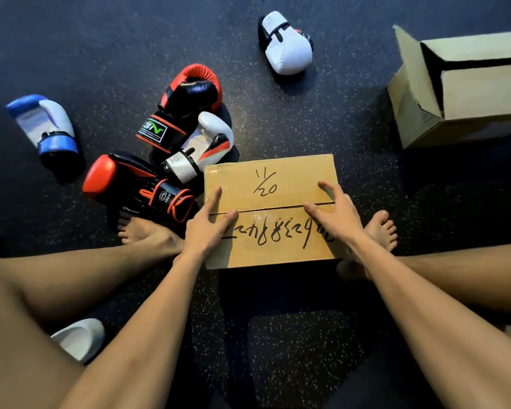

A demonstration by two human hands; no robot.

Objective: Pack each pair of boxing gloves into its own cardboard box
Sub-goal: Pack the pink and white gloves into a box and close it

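Pressing on the shut flaps of the closed cardboard box [278,178] at frame centre, we have left hand [207,228] and right hand [334,215], both flat, fingers spread, gripping nothing. Just left of box: lower red-black glove [130,181], upper red-black glove [189,95], white-red glove [210,137]. Far left: blue-white glove [45,125]. Top centre: white glove [286,45]. Upper right: open cardboard box [469,87]

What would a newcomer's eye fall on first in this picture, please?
The closed cardboard box with black handwriting sits at the centre, the left hand and right hand resting on its top flaps. A heap of gloves, red-and-black and white, lies just left of it, and an open cardboard box is at the upper right.
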